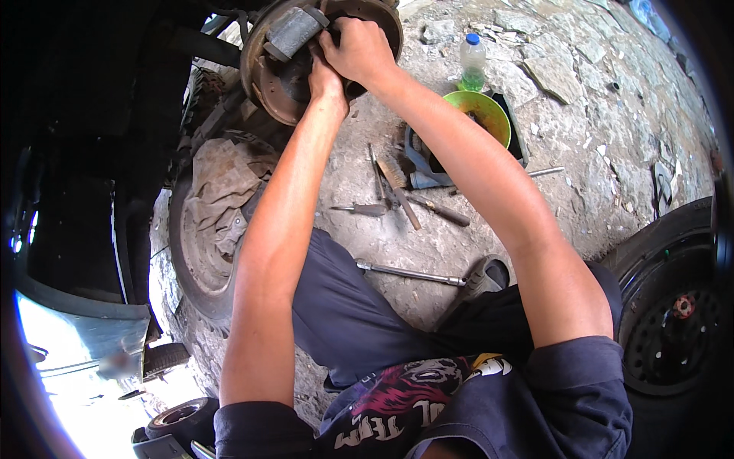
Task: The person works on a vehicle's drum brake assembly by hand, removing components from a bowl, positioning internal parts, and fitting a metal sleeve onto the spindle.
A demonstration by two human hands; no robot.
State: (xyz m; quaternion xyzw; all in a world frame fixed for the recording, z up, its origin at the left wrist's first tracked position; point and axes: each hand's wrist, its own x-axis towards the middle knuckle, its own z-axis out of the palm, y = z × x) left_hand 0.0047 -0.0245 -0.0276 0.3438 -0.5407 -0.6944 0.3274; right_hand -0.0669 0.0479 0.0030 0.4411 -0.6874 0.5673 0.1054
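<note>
At the top, a rusty round brake backing plate (279, 96) faces me on the vehicle's axle. A grey metal cylinder-shaped part (293, 35) sticks out at its middle. My right hand (358, 47) is closed beside that part, its fingers bent in at the plate's upper right. Just below it, my left hand (327, 80) reaches up against the plate, fingers drawn together and partly covered by the right hand. Whatever the two hands grip between them is hidden.
Screwdrivers (363, 209), a wooden-handled brush (391, 174) and a long wrench bar (410, 271) lie on the stone ground. A green bowl (501, 122) and a bottle (472, 63) stand right of them. Wheels lie at left (200, 268) and right (638, 321).
</note>
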